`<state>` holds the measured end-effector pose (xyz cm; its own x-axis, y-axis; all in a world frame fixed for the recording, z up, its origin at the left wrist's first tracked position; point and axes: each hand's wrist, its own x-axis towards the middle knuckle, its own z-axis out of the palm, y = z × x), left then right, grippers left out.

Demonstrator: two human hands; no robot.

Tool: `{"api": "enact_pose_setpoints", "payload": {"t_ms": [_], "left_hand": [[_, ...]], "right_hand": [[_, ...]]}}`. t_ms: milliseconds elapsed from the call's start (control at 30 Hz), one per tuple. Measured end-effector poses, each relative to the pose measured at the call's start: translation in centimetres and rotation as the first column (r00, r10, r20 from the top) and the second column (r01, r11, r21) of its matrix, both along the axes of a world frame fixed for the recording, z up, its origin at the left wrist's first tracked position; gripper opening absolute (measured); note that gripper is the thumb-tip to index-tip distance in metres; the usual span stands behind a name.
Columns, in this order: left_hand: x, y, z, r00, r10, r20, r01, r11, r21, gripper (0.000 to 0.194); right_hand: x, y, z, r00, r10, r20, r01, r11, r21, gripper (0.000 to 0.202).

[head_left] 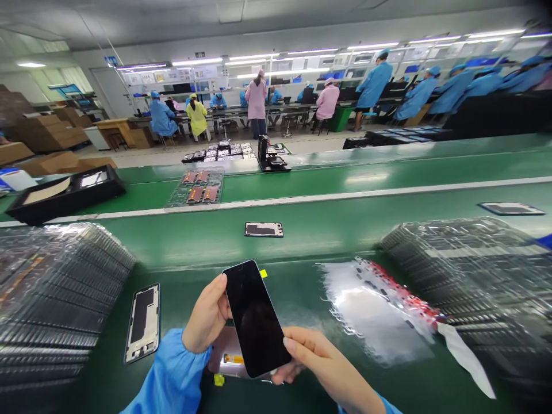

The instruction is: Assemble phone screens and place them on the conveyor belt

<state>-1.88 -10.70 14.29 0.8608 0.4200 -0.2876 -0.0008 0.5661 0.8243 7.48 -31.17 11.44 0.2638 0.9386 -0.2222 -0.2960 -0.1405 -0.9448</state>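
Two stacks of clear trays (470,270), three pale-and-black phone frames (143,323) and one phone (256,322) are in view; the phone is held above the green bench (172,299), between the left hand (207,315), clamped on its upper left edge, and the right hand (317,356), pinching its lower right edge; its face is glossy black, thinly rimmed, tilted

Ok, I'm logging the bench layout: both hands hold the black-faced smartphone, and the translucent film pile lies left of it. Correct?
Wrong side: the head view shows the translucent film pile right of the black-faced smartphone, which the left hand and right hand both hold.
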Motion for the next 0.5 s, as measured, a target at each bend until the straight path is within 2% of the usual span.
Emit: {"api": "enact_pose_setpoints", "payload": {"t_ms": [100,167,233,333,400,500], "left_hand": [[0.2,-0.3,0.2,0.999,-0.026,0.034,0.027,0.999,-0.021,0.042],[0.0,-0.7,0.6,0.993,-0.103,0.06,0.104,0.994,-0.015,0.053],[-0.6,-1.2,0.7,0.977,-0.21,0.026,0.208,0.976,0.062,0.059],[-1.8,-2.2,0.0,0.942,-0.319,-0.108,0.336,0.91,0.243,0.045],[-2.4,-2.9,-0.9,0.934,-0.312,-0.175,0.354,0.876,0.327,0.037],[-2.8,-3.7,-2.0,0.948,-0.214,-0.235,0.296,0.864,0.408,0.039]], "right_hand": [[-0.3,0.2,-0.6,0.998,-0.062,-0.017,0.063,0.997,0.039,0.048],[-0.2,0.3,-0.8,0.993,-0.12,-0.009,0.121,0.991,0.054,0.045],[0.1,0.2,-0.9,0.98,-0.197,-0.003,0.196,0.978,0.066,0.043],[0.7,0.1,-1.0,0.953,-0.302,-0.002,0.301,0.95,0.081,0.042],[0.9,0.1,-1.2,0.943,-0.334,-0.005,0.333,0.939,0.084,0.039],[0.9,0.2,-1.3,0.941,-0.339,-0.024,0.339,0.936,0.092,0.036]]}}
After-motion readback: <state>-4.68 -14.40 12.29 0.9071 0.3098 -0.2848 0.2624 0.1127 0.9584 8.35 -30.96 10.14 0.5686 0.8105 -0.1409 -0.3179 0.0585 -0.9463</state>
